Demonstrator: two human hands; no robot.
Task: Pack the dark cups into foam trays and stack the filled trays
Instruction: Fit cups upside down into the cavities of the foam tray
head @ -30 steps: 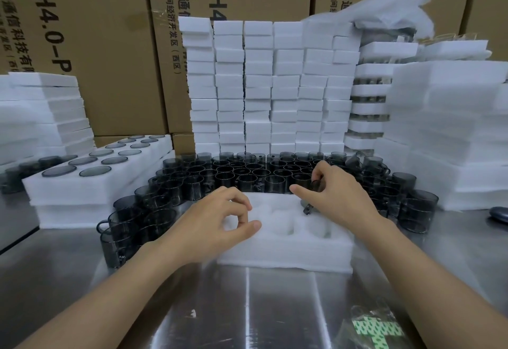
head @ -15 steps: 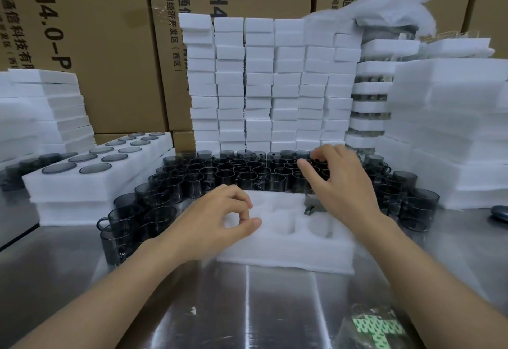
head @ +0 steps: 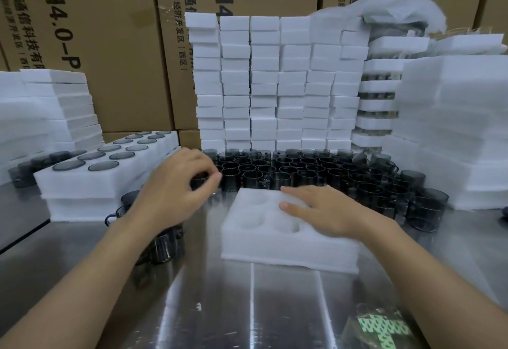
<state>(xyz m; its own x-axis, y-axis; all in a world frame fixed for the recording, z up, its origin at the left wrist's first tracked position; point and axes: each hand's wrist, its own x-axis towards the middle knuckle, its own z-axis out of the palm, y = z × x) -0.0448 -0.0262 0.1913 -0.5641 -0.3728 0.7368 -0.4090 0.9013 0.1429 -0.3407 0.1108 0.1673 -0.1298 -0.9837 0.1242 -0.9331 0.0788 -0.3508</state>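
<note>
**One hand steadies the tray, the other goes for a cup**

Head view: The right hand [head: 327, 211] lies flat on the foam tray [head: 275, 249], fingers straight and close together, palm down over the tray's right half. This likely pins the light foam so it does not slide on the steel table [head: 275, 307]. The left hand [head: 178, 186] reaches to the front left corner of the dark cups [head: 291, 168], which stand upright in tight rows just behind the tray. Its fingers curl toward the thumb around one cup, but blur hides whether they grip it.

The wells that show in the near tray are empty; the right hand covers the rest. To the left, a filled tray [head: 90, 186] sits on another tray, with a dark cup seated in every visible well. More cups stand loose under the left forearm and to the right.
</note>
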